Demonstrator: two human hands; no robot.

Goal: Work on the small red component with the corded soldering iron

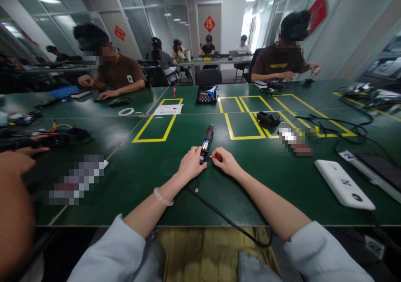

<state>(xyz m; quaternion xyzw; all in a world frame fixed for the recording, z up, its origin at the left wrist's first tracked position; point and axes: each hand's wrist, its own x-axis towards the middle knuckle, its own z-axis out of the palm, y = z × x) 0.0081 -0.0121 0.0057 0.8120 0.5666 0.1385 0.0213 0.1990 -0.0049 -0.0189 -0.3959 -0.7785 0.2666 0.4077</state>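
Observation:
On the green table straight ahead lies a dark, stubby tool [206, 138] with a silver motor section and a narrow tip pointing away from me; it looks like an opened power drill. My left hand [191, 163] is wrapped over its near end and keeps it against the table. Close by on the other side, my right hand [226, 161] is closed in a pinch on a small red piece [211, 157] at the drill's near end. Its exact kind is too small to tell. A black cable [219, 213] runs below my hands and over the table's edge.
Yellow tape frames [150, 140] mark the table. A black tray [206, 96] and a red screwdriver [174, 91] lie farther back. Black parts [268, 119], tangled cables [351, 125] and a white power bank [344, 184] are rightward. A neighbour's arm [15, 207] reaches in from the left.

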